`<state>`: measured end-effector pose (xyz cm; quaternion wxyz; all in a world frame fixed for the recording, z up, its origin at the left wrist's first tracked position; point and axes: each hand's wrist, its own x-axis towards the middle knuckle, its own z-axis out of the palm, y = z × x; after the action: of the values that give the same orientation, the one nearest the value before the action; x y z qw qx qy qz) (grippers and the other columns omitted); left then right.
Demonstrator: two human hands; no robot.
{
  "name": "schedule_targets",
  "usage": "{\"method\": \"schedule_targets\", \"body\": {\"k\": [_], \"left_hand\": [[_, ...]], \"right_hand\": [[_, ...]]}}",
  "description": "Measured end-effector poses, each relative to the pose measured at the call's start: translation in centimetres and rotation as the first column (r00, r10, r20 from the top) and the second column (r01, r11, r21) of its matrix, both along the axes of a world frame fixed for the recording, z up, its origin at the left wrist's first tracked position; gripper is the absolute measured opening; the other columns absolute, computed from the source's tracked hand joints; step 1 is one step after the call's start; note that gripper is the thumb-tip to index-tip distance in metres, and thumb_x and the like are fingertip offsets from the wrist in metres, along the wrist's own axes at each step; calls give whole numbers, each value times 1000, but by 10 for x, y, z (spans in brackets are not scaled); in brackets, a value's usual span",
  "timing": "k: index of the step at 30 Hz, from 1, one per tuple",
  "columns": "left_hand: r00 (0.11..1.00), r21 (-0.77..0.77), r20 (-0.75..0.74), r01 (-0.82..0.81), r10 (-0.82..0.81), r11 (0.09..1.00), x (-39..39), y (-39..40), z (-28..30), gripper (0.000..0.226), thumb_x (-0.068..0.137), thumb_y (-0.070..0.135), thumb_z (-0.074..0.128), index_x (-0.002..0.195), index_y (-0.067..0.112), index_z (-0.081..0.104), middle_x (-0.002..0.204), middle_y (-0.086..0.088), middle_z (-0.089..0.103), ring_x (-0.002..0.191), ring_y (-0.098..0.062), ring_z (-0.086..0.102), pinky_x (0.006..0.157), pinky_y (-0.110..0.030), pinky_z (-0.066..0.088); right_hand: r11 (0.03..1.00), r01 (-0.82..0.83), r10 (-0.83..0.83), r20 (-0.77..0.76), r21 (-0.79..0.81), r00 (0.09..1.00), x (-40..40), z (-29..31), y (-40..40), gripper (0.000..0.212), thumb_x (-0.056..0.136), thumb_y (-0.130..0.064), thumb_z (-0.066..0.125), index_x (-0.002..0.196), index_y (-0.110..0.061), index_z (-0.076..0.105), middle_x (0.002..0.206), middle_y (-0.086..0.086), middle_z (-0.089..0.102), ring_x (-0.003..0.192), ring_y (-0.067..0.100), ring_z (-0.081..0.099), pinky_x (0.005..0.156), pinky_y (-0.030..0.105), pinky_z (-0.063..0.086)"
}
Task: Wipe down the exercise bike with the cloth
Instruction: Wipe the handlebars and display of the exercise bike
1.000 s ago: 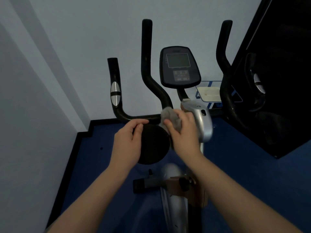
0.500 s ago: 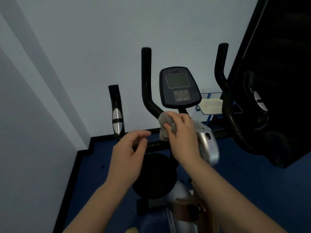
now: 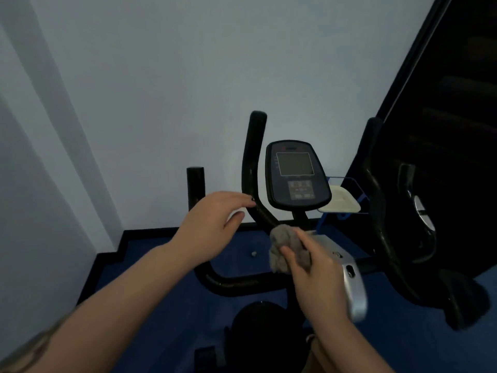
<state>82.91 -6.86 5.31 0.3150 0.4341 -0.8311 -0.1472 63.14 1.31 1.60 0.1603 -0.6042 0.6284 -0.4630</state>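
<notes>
Blue floor (image 3: 166, 254) dim; right hand (image 3: 317, 278) grips cloth (image 3: 285, 246), left hand (image 3: 212, 224) spread, hiding handlebar (image 3: 252, 168).

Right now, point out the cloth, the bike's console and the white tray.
cloth (image 3: 285, 246), head view, on its bunched grey middle.
console (image 3: 295, 175), head view, on the screen.
white tray (image 3: 340, 201), head view, on its flat top.

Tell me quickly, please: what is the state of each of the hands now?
Left hand: open, fingers relaxed, holding nothing, reaching toward the black handlebar.
Right hand: closed, gripping the grey cloth.
</notes>
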Motion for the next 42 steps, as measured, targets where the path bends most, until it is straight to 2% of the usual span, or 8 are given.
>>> {"method": "schedule_targets", "body": {"k": [4,10,17,27,32,34,38,42], "left_hand": [[997,-5,-63,-45,45,999,18,-17,-5,29,98,8,53,123,18,66,126,9,61,120,-9,53,103,-18,35],[990,-17,-119,78,-79,997,28,-30,2,27,97,6,54,118,17,67,118,8,65,113,-5,55,99,-26,45],[997,-287,-39,56,-70,956,39,-55,21,24,90,-9,59,103,5,72,103,-4,69,100,-19,60,89,-27,47],[1000,-102,-23,4,-7,995,40,-80,27,17,94,32,63,99,20,75,80,10,70,74,-10,63,74,-35,51],[993,-28,-102,-65,62,997,37,-88,28,23,88,43,67,86,22,77,61,9,67,57,-7,62,66,-34,54],[978,-17,-180,-113,108,993,34,-90,26,25,86,43,69,83,20,77,60,7,67,55,-9,62,64,-35,55],[953,21,-252,-170,170,985,31,-89,21,38,87,50,62,71,18,74,59,5,65,57,-13,63,65,-40,56],[930,-8,-264,-268,256,963,32,-88,10,54,93,45,61,52,9,62,46,2,57,49,-18,59,59,-42,53]], "right_hand": [[997,-41,40,20,62,999,11,18,-44,24,95,-28,60,119,-27,64,106,-9,69,100,6,63,90,36,53],[993,-121,121,-12,18,993,11,11,-30,29,94,-22,63,118,-38,58,112,-16,63,104,-6,57,90,15,47],[990,-139,140,-22,38,990,34,31,-79,22,96,-22,59,118,-27,63,109,-6,65,98,0,60,87,18,50],[979,-203,200,65,36,978,26,25,-89,32,98,-22,57,126,-36,58,120,-11,62,110,-2,58,94,19,50],[954,-297,299,-202,43,932,27,16,-64,48,96,-48,44,137,-63,25,135,-25,37,118,-11,43,87,10,40],[959,-281,280,-264,33,923,27,16,-70,51,89,-58,50,135,-58,29,128,-24,37,111,-4,48,82,15,44],[975,-215,219,-277,45,936,41,29,-103,43,94,-44,57,132,-36,39,115,-10,42,99,9,51,73,24,43],[973,-227,231,-172,41,958,30,16,-80,37,94,-46,54,125,-47,35,117,-18,50,101,-3,52,81,22,46]]}}
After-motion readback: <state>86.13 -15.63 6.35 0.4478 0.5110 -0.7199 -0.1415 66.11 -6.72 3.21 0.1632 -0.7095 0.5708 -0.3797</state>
